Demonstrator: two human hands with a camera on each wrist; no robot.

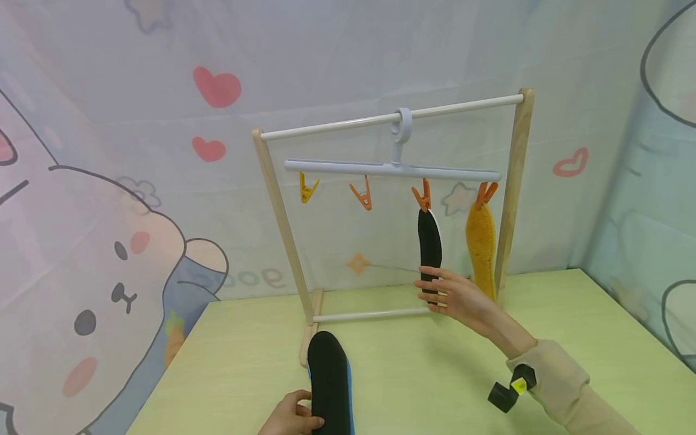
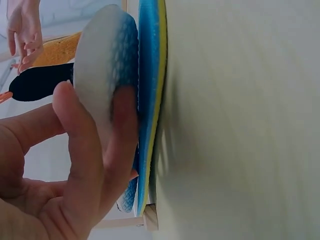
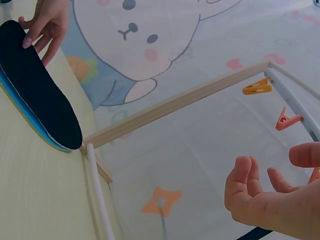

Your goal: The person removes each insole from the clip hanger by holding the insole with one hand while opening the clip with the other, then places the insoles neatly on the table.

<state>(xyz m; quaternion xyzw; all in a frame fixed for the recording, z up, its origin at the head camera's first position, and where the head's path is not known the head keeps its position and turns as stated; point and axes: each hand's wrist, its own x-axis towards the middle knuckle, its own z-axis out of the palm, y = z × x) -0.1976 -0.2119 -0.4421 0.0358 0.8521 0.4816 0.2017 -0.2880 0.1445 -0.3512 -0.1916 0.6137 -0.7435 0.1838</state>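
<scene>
1. The left hand, cut off below, pinched a black-faced insole over the tabletop; that insole's near end lay out of frame. The left wrist view showed a pale, blue-dimpled surface beside a blue, yellow-edged layer, possibly another insole.
2. A wooden stand carried a smooth plastic hanger with a yellow clip and three orange clips.
3. The third clip gripped a slim black insole, partly hidden by the right hand, whose fingers were relaxed and grasped nothing; contact was unclear.
4. The fourth held a fuzzy mustard insole, its lower end obscured.
</scene>
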